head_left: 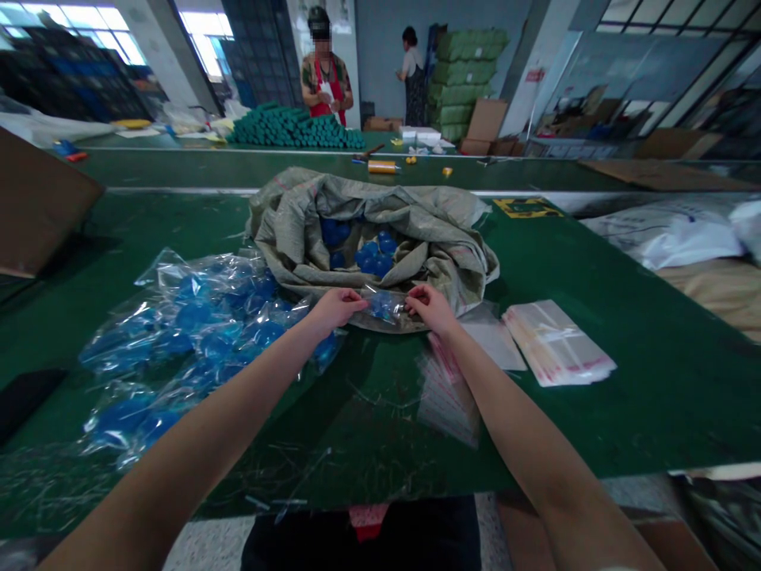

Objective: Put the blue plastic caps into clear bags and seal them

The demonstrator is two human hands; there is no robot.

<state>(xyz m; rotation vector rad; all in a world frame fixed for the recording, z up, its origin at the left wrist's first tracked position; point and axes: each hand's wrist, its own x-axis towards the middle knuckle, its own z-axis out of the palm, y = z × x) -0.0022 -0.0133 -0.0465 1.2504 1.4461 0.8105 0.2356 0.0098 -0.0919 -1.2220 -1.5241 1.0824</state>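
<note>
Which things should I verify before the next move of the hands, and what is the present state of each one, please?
1. Left hand grips the small clear plastic bag with blue contents: ok, fingertips at its left end.
2. Right hand grips its right end: cannot tell; the fingertips are there, but contact is too small to see.
3. Bag sealed: cannot tell, too small.
4. Grey-green woven sack open: ok, shiny blue rounded pieces show inside.
5. Left forearm clear of the heap of filled transparent bags: cannot tell; they overlap in view.
</note>
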